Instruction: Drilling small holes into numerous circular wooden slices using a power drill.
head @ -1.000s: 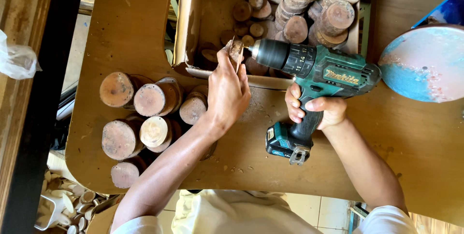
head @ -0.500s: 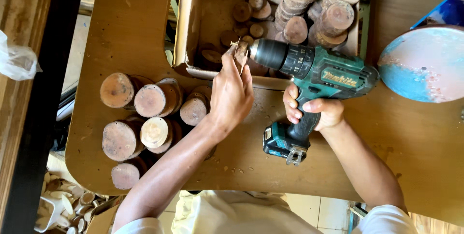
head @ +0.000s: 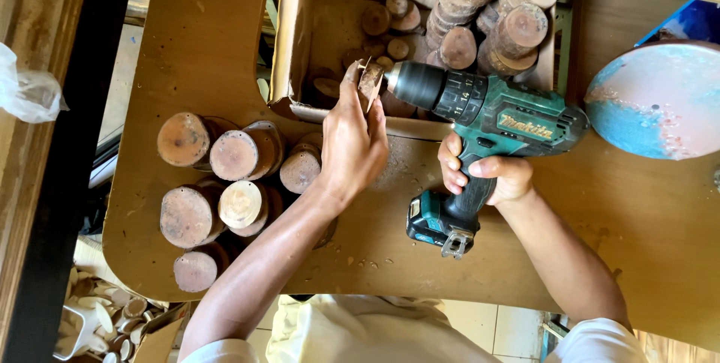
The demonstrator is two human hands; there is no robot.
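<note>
A teal and black cordless drill lies level above the bench, chuck pointing left, battery end toward the person. Its tip meets a small thin round wood slice, brown and bark-edged, held on edge at the chuck.

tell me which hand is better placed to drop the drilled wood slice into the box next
Left, probably. The left hand already pinches the wood slice right over the cardboard box edge. The right hand is wrapped around the green drill grip.
</note>
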